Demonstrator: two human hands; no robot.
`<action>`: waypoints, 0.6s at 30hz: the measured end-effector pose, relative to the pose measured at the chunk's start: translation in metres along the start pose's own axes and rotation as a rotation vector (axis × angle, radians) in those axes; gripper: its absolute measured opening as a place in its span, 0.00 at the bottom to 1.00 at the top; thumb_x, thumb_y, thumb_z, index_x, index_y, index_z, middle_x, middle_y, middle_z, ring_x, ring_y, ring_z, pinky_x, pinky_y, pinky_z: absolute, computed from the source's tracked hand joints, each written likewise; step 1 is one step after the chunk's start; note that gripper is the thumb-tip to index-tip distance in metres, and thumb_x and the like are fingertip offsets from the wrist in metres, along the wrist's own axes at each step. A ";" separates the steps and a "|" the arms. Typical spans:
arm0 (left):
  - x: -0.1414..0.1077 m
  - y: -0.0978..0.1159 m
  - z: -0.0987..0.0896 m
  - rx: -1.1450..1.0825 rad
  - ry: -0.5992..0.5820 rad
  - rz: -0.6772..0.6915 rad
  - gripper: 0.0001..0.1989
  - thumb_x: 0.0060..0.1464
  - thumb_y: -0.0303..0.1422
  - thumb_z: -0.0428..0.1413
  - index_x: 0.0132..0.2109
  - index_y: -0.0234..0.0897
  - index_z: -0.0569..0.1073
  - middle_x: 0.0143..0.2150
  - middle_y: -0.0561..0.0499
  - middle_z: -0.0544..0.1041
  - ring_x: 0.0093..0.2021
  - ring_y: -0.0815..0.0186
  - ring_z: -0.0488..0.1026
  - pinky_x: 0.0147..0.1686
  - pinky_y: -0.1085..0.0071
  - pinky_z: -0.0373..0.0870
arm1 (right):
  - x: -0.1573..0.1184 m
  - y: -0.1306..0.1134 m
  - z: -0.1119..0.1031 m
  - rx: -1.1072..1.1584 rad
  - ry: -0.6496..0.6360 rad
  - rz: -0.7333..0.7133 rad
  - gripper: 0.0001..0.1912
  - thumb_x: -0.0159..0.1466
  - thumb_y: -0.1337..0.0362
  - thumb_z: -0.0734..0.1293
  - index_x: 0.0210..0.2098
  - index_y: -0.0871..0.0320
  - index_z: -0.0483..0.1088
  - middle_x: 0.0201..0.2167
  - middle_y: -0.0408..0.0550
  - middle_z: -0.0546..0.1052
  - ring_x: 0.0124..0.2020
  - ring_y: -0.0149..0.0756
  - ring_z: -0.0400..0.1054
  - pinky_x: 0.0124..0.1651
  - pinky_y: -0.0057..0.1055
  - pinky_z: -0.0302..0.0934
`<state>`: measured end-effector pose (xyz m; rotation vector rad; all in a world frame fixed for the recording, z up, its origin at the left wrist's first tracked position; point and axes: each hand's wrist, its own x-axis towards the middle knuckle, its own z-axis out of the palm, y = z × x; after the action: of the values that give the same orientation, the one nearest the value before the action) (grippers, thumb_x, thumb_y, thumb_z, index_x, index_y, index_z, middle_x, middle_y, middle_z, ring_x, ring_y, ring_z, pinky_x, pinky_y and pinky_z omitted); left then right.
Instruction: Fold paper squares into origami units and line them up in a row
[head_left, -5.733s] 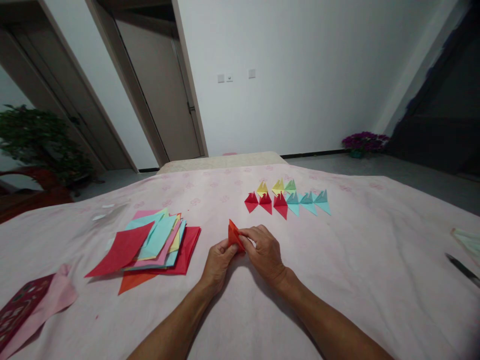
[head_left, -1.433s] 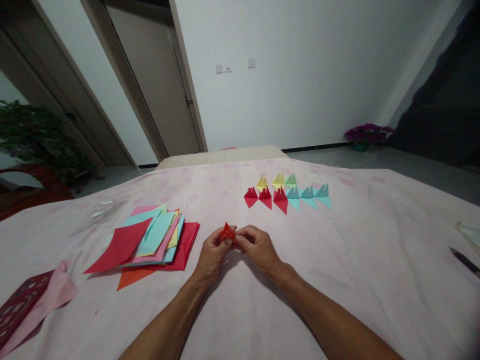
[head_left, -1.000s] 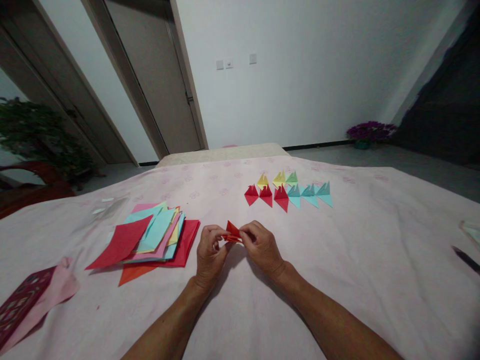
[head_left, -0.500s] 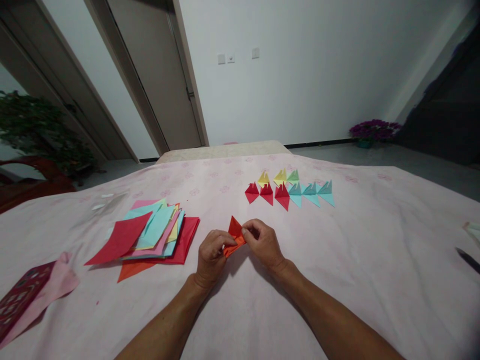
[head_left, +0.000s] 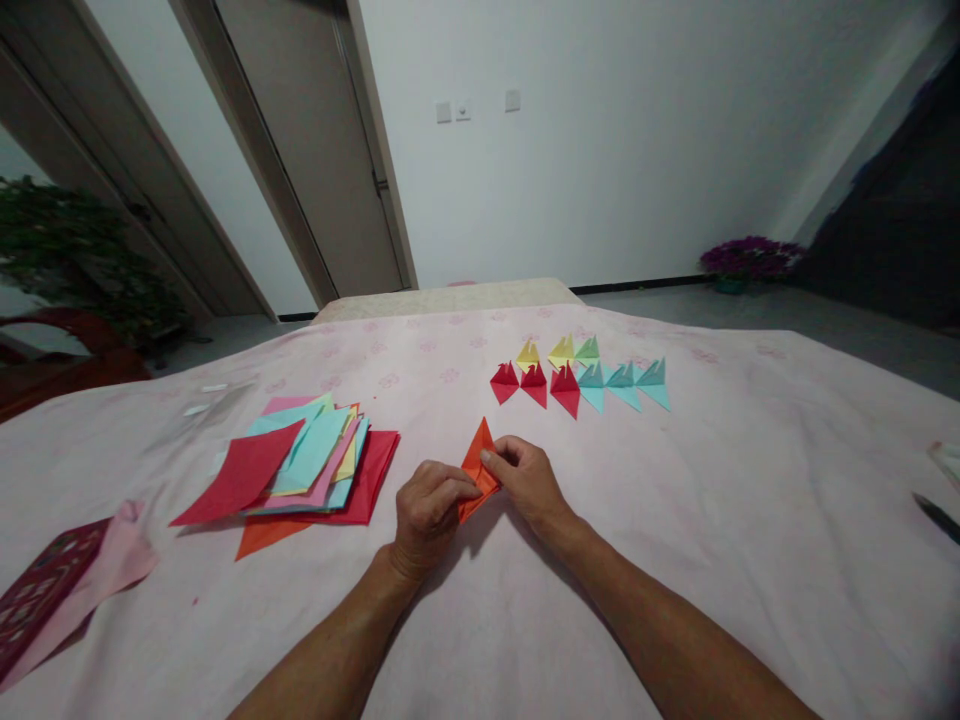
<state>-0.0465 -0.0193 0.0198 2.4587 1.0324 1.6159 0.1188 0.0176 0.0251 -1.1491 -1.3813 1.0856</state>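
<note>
Pinched in a nearly closed grip of thumb and fingers on either side: orange folded paper point(head_left: 475, 460), directly between left hand point(head_left: 431, 505) at the lower left and right hand point(head_left: 532, 485) at the right edge, about equally near both. Pointing away from the body along its long axis, tip leaning slightly right, lower folds partly covered by fingers. Held over pink cloth point(head_left: 480, 640), nearer than folded paper birds point(head_left: 564, 390) beyond to the right, and apart from stacked paper sheets point(head_left: 319, 455) leftward.

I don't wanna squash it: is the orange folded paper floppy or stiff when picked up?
The orange folded paper is probably light, being just paper. Its layered folds likely make it stiffish; its thin tip might bend.
</note>
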 end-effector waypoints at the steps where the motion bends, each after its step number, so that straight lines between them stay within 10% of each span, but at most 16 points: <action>1: 0.001 0.001 0.000 0.003 0.001 0.002 0.06 0.60 0.26 0.55 0.36 0.39 0.75 0.32 0.49 0.78 0.34 0.65 0.73 0.36 0.68 0.67 | 0.000 0.000 0.000 0.027 -0.008 0.015 0.12 0.57 0.57 0.68 0.24 0.58 0.68 0.21 0.40 0.67 0.24 0.30 0.59 0.28 0.27 0.53; 18: -0.001 -0.002 -0.001 0.027 0.018 -0.045 0.06 0.58 0.28 0.58 0.41 0.41 0.79 0.32 0.49 0.76 0.34 0.65 0.72 0.33 0.69 0.67 | 0.000 -0.008 -0.003 0.292 -0.023 0.213 0.20 0.53 0.48 0.71 0.22 0.59 0.68 0.15 0.38 0.65 0.17 0.26 0.55 0.22 0.25 0.46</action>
<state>-0.0480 -0.0184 0.0189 2.4237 1.1106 1.6249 0.1206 0.0162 0.0332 -1.0860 -1.0904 1.4051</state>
